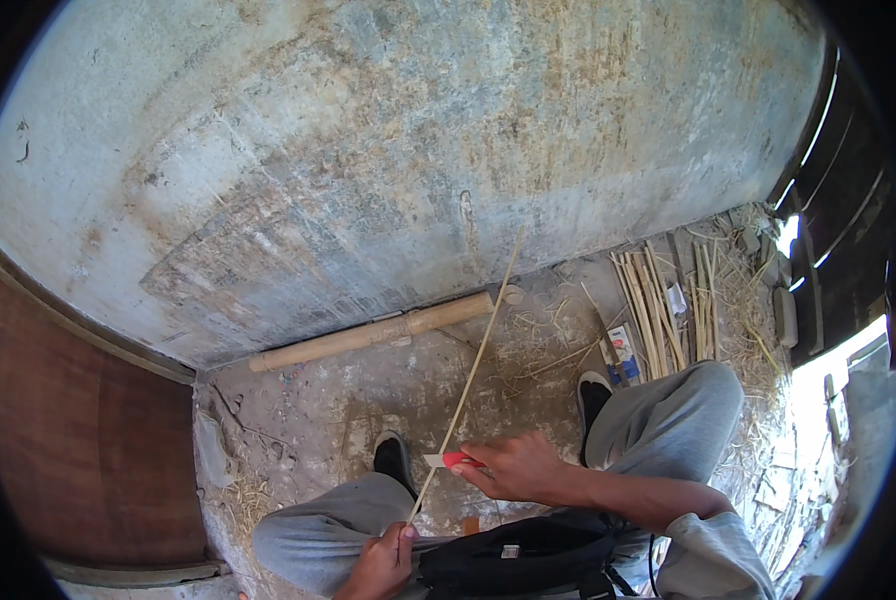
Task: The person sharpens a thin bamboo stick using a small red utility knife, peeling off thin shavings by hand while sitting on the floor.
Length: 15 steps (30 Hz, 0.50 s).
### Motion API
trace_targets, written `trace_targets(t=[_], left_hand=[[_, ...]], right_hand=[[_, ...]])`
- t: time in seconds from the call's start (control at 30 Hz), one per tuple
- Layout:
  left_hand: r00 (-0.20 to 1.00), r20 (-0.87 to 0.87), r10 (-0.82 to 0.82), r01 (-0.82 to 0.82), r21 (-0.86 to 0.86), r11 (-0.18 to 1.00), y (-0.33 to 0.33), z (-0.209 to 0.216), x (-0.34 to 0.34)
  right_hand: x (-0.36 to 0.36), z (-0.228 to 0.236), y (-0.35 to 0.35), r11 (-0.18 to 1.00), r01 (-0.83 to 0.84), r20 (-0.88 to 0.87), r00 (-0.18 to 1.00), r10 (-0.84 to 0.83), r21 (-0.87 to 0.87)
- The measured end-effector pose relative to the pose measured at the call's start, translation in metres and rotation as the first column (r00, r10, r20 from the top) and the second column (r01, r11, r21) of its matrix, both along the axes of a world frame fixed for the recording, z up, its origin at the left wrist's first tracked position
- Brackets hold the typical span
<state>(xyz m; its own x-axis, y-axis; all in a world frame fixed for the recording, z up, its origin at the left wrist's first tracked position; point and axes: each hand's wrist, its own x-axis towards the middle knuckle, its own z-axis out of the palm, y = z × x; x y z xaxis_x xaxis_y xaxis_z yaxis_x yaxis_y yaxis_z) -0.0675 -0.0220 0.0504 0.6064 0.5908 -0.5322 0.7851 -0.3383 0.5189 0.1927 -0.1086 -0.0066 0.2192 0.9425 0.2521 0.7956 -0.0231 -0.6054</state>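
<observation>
A long thin bamboo strip (476, 365) slants up and away in front of me, its far tip rising before the wall. My left hand (383, 563) is closed around its near end, low in the picture. My right hand (516, 467) grips the red handle of a knife (453, 459). The knife's short pale blade lies against or just over the strip, a little above the left hand; whether it bites into the strip I cannot tell.
A bamboo pole (368, 335) lies along the foot of the stained wall (418, 150). Several split bamboo strips (653, 310) lie at the right, beside a small box (623, 352). Shavings litter the floor. A black bag (518, 560) rests across my lap; a brown wooden panel (88, 400) stands left.
</observation>
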Motion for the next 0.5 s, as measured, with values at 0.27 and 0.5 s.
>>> trace_targets(t=[0.27, 0.5], left_hand=[[0.997, 0.014, -0.072, 0.072, 0.021, 0.997, 0.003, -0.003, -0.004], [0.889, 0.1, -0.446, 0.385, 0.363, 0.849, -0.003, -0.038, -0.06]], right_hand=[[0.008, 0.01, 0.002, 0.995, 0.02, -0.039, 0.999, -0.024, -0.095], [0.039, -0.003, 0.009, 0.984, 0.171, 0.035, 0.985, -0.169, -0.043]])
